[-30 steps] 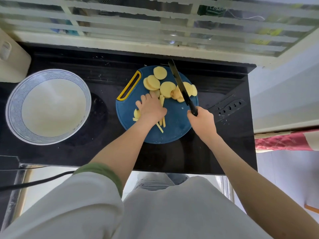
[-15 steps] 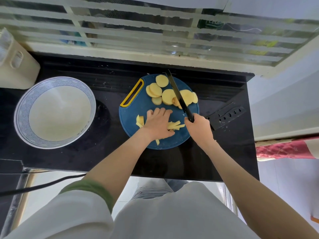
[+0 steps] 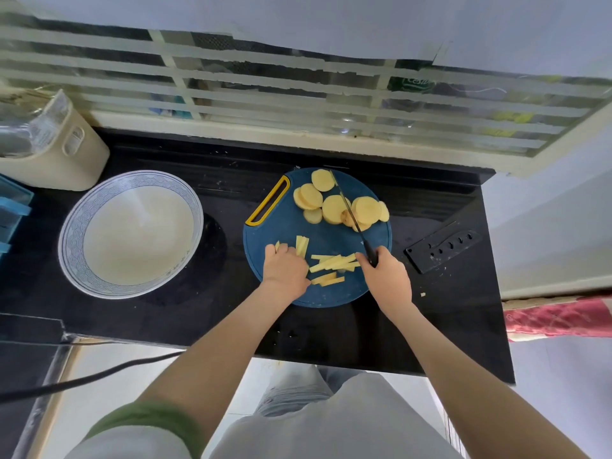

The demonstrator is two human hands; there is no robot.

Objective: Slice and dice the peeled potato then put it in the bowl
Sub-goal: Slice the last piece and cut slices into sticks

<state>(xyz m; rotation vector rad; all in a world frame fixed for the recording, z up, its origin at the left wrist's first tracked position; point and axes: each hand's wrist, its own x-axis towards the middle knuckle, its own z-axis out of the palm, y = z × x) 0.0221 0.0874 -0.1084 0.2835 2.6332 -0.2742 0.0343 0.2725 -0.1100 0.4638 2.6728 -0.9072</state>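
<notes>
Potato slices (image 3: 334,207), round and pale yellow, lie overlapping on the far half of a round blue cutting board (image 3: 374,286). Nearer the person, potato sticks (image 3: 334,261) lie scattered across the same board, most of them lengthwise from left to right. The bowl holds no potato.

The left hand (image 3: 284,270) sits palm down at the board's left edge, with its fingers curled down over a few of the sticks. The ends of these sticks poke out beyond the knuckles. The right hand (image 3: 387,276) is clenched round the black handle of a knife (image 3: 351,213). The narrow blade points away from the person and runs across the round slices. Whether it touches them cannot be told. A yellow-rimmed handle slot is set into the board's upper left edge.

The board rests on a black counter (image 3: 215,309). To its left, well apart, stands a wide white bowl (image 3: 76,233) with a blue wave-patterned rim. To the right of the board lies a black knife sheath (image 3: 443,250) pierced with a row of holes.

At the far left corner stands a cream container (image 3: 63,154) with clear wrapping whose small print is unreadable. Behind the window bars (image 3: 298,104) is a green label (image 3: 414,84) with pale lettering too blurred to read. A dark cable (image 3: 82,379) runs below the counter edge, and red cloth (image 3: 556,318) shows at the right.
</notes>
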